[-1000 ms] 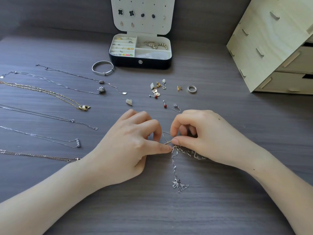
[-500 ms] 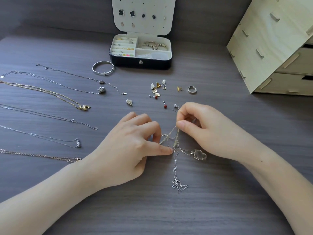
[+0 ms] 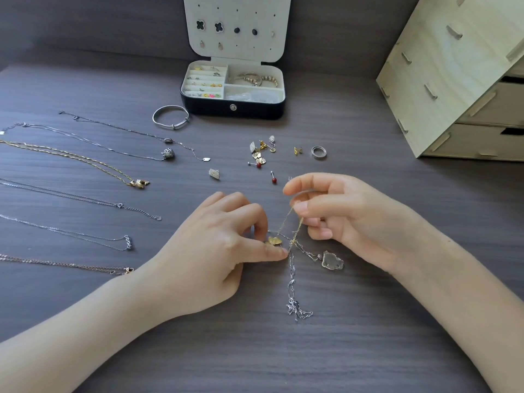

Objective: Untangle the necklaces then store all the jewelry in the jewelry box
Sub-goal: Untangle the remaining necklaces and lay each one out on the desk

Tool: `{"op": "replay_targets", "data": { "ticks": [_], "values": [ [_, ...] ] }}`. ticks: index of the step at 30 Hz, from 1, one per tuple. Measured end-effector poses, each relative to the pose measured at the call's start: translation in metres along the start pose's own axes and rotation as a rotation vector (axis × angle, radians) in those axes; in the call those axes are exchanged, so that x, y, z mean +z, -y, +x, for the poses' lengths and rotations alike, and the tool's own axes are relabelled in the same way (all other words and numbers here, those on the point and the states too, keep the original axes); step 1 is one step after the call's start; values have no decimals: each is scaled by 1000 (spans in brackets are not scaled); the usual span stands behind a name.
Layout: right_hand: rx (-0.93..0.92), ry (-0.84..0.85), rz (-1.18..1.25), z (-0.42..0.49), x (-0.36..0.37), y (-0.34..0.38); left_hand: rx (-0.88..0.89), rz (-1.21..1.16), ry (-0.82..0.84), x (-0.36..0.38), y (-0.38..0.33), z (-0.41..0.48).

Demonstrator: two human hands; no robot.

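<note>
Two hands worked at the tangled necklaces (image 3: 293, 243), which lay on the table (image 3: 368, 341) well in front of the jewelry box (image 3: 232, 110), on the person's side of it.

Left hand (image 3: 215, 251): fingers curled, thumb tip and bent forefinger pinching the chains at the knot, low against the table.

Right hand (image 3: 348, 219): thumb and forefinger pinched the gold chain (image 3: 298, 225) and held it above the knot. Fine strands ran taut from the fingers down to it. Its other fingers were loosely curled.

Gold leaf pendant (image 3: 273, 241) lay just beside the left thumb. Clear pendant (image 3: 332, 260) lay flat just right of the knot, below the right hand. Silver chain (image 3: 292, 282) trailed from the knot away from the box and ended in a small clump.

Box: lid open and upright, studs pinned in the lid, small pieces in the compartments. Six laid-out necklaces (image 3: 168, 153) lay stretched out to the front left of the box. Bangle (image 3: 171, 117) lay just beside its front left corner. Loose earrings (image 3: 258, 158) and a ring (image 3: 318, 152) lay between the box and the hands. Wooden drawer unit (image 3: 453, 80) stood to the right of the box, well apart.
</note>
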State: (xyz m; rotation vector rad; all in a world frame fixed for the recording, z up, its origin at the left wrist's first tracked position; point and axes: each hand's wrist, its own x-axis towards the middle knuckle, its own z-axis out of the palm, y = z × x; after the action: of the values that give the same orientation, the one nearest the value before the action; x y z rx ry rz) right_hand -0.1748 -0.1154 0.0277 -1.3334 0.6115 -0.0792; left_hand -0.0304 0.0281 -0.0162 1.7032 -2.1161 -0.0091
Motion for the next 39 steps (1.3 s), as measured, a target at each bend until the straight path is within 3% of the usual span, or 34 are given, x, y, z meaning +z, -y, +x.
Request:
{"op": "replay_targets", "data": {
  "ticks": [14, 22, 25, 30, 35, 39],
  "values": [
    [-107, -43, 155, 4, -1, -5, -23, -44, -35, 1, -1, -1],
    [-174, -188, 127, 3, 0, -4, -41, -45, -31, 2, -2, -1],
    [-225, -373, -71, 0, 0, -6, -50, -68, -23, 2, -3, 0],
    [-407, -638, -634, -5, -8, -6, -75, -60, -28, 2, -3, 0],
    [-398, -687, -944, -11, -14, -2, -115, -10, -40, 0, -5, 1],
    [-284, -696, -1170, -13, -19, 1, -180, 56, -72, -2, -3, 1]
  ]
}}
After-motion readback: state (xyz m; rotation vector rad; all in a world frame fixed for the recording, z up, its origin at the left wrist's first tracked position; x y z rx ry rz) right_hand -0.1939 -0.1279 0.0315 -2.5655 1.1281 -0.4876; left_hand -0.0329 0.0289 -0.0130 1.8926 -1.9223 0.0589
